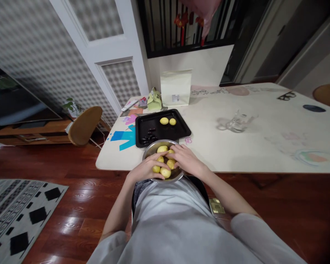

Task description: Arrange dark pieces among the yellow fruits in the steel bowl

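Note:
A round metal bowl (179,178) sits at the table's front edge, close against my body, with several yellow lemons (162,149) inside. My left hand (147,167) reaches in from the left side; its thumb and fingers lie around a lemon (165,172) at the near side of the bowl. From the right, my right hand (188,159) curls its fingers over a lemon (171,154) near the bowl's right side. Both hands are among the fruit, and the fingers partly cover several of the lemons.
Just beyond the bowl lies a black tray (165,132) with two lemons (168,121) and several small dark pieces (150,137). Behind it stand a pale paper bag (176,88) and a green pack (154,100). A clear glass vessel (238,124) and eyeglasses (286,96) are to the right.

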### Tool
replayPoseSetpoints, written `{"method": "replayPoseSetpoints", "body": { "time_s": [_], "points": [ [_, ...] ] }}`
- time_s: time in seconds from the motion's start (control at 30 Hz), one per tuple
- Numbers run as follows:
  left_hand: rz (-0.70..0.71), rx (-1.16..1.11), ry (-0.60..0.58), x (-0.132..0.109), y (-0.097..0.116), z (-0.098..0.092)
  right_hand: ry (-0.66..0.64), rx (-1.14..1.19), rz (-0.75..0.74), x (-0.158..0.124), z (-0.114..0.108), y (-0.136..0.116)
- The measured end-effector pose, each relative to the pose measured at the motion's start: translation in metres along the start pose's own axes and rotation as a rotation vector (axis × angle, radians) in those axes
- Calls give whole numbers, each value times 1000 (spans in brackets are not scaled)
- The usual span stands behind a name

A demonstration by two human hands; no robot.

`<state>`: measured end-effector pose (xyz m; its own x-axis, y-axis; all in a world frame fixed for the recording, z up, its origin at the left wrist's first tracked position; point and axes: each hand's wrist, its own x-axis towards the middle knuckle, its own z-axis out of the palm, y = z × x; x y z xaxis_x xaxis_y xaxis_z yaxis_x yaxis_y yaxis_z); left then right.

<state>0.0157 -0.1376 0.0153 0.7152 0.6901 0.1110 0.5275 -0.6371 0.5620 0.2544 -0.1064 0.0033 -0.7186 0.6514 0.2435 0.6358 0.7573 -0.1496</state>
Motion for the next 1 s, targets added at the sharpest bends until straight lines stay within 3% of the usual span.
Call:
{"method": "replayPoseSetpoints", "body": {
  "time_s": [0.33, 0.53, 0.77, 0.9, 1.0],
  "points": [
    [10, 87, 58, -4, 1, 4, 115, 1, 89, -1, -3, -14],
    [10, 4, 94, -13, -2, -8, 108, 183, 39, -6, 12, -1],
    [-4, -126, 68, -26, -8, -30, 115, 85, 96, -6, 3, -6],
    [-49, -155, 88, -29, -7, -30, 157, 142, 128, -10, 5, -12],
    [-114, -42, 108, -30, -4, -25, 219, 195, 183, -14, 9, -14]
  ]
}}
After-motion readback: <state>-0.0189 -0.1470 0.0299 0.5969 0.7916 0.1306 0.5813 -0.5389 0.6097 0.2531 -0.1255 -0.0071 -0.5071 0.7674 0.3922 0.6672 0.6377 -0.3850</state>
